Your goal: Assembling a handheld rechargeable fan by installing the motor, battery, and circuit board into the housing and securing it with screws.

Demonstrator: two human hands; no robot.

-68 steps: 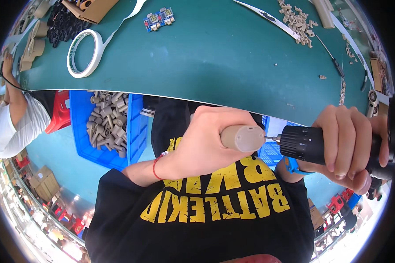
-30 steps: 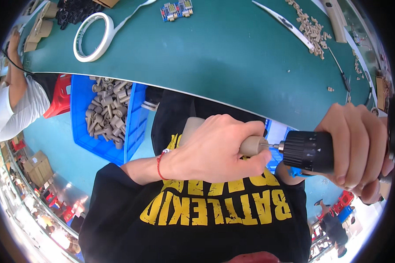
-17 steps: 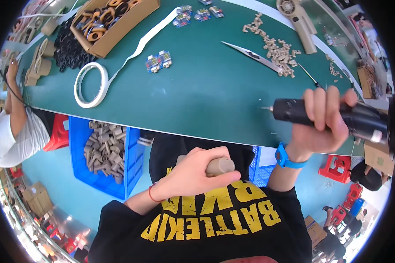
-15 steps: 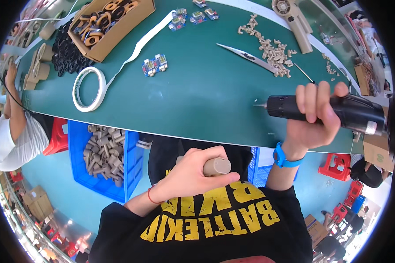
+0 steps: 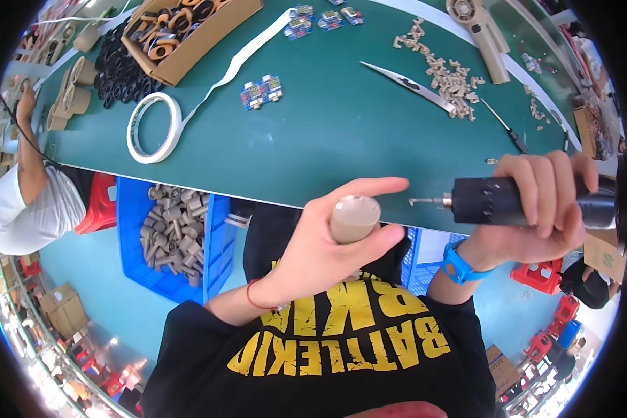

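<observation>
My left hand (image 5: 312,254) is wrapped round a beige plastic cylinder (image 5: 355,219) over the table's front edge. Its rounded end faces up; the lower part is hidden by the palm. The index finger and thumb stretch out to the right past it. In my right hand (image 5: 547,202) is a black electric screwdriver (image 5: 482,200), held level. Its thin metal bit (image 5: 428,201) points left toward the beige cylinder, with a gap between them. A tiny beige piece (image 5: 492,161) lies on the table just above the driver.
Tweezers (image 5: 411,87), small beige parts (image 5: 453,83) and a thin screwdriver (image 5: 506,129) lie far right, by a beige fan-shaped body (image 5: 484,45). Circuit boards (image 5: 261,92), a tape roll (image 5: 154,128), black rings (image 5: 122,76) and a carton (image 5: 195,45) lie left. A blue bin (image 5: 136,244) holds beige parts.
My left hand has risen with the beige cylinder and turned its end upward, the index finger now extended. The electric screwdriver has shifted right and down. The whole view has shifted slightly.
</observation>
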